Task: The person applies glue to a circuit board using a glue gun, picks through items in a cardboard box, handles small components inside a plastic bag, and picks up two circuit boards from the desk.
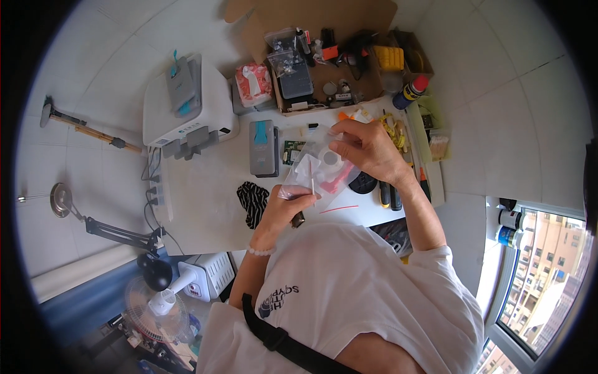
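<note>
Over the white table I hold a clear plastic bag (pixel 319 171) between both hands. A white ring-shaped piece and something pink show through the film, along with a thin pale stick. My left hand (pixel 283 210), with a beaded bracelet at its wrist, pinches the bag's lower left edge. At the upper right edge, my right hand (pixel 371 149) grips the film between thumb and fingers. Behind the bag lies a green circuit board (pixel 293 152), partly hidden. A black round lid-like piece (pixel 363 183) sits just under my right hand. Left of my left hand is a black-and-white striped cloth (pixel 252 202).
A grey box (pixel 263 148) stands on the table (pixel 205 193), with a white machine (pixel 187 106) farther left. At the back is a cardboard box (pixel 317 115) of small parts. Tools with dark handles (pixel 395 197) and a spray can (pixel 411 92) are to the right.
</note>
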The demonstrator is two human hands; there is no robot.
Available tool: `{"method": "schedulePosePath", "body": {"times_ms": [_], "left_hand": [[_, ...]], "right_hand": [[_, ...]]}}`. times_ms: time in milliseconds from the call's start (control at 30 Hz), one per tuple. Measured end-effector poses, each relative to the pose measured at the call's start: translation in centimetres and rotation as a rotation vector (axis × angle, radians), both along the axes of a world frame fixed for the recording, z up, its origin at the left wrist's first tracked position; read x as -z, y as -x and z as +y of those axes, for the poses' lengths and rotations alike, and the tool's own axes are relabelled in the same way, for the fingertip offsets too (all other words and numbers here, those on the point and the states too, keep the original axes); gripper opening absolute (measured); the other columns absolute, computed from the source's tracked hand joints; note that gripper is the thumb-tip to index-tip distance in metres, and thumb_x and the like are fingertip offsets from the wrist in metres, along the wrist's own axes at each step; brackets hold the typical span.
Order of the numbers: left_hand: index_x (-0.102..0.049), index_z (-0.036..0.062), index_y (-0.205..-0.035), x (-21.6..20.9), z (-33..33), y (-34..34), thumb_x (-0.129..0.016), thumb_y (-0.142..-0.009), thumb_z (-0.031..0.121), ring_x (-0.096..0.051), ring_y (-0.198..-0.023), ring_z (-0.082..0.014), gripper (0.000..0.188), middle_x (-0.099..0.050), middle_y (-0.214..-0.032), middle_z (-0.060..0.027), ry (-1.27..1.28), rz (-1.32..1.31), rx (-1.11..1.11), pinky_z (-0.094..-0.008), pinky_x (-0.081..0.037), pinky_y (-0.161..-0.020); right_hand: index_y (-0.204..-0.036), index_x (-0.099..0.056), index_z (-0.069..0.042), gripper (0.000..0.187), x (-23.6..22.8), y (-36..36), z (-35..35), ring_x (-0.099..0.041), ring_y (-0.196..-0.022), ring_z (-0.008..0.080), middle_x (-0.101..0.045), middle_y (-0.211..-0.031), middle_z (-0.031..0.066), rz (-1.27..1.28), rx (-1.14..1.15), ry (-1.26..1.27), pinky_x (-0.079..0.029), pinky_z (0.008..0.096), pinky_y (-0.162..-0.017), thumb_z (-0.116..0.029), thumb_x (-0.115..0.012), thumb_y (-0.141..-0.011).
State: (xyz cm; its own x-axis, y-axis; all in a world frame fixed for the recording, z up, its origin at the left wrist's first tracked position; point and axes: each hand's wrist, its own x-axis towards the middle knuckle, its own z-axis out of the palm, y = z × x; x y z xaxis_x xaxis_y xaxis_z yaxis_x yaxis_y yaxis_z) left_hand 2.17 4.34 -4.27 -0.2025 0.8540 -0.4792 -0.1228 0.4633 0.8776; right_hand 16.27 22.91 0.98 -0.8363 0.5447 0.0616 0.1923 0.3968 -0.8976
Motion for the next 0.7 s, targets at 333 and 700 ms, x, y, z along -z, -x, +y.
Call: {"method": "schedulePosePath", "body": {"times_ms": [333,700], "left_hand": [[-0.068,-0.0053,-0.089,2.6,1.8,0.5,-0.064,-0.08,0.013,-0.043,-0.052,-0.005,0.021,-0.052,-0.056,0.001,-0.023,-0.097,-0.122,-0.0202,-0.031,-0.051],[-0.069,-0.0025,-0.089,4.7,4.0,0.9,-0.062,-0.084,0.018,-0.038,-0.044,-0.0027,0.022,-0.049,-0.055,0.0026,-0.124,-0.349,-0.346,-0.0197,-0.025,-0.041]], "right_hand": [[-0.089,-0.061,0.0,0.01,0.7,1.1,1.7,-0.06,-0.056,0.0141,-0.062,-0.066,0.0087,0.098,0.03,-0.054,-0.047,0.0286,-0.053,-0.009,-0.063,-0.085],[-0.116,-0.057,-0.001,0.041,7.5,1.6,1.0,-0.053,-0.068,0.0075,-0.063,-0.083,0.0044,0.072,-0.074,0.635,-0.046,0.0227,-0.057,-0.026,-0.067,-0.085]]}}
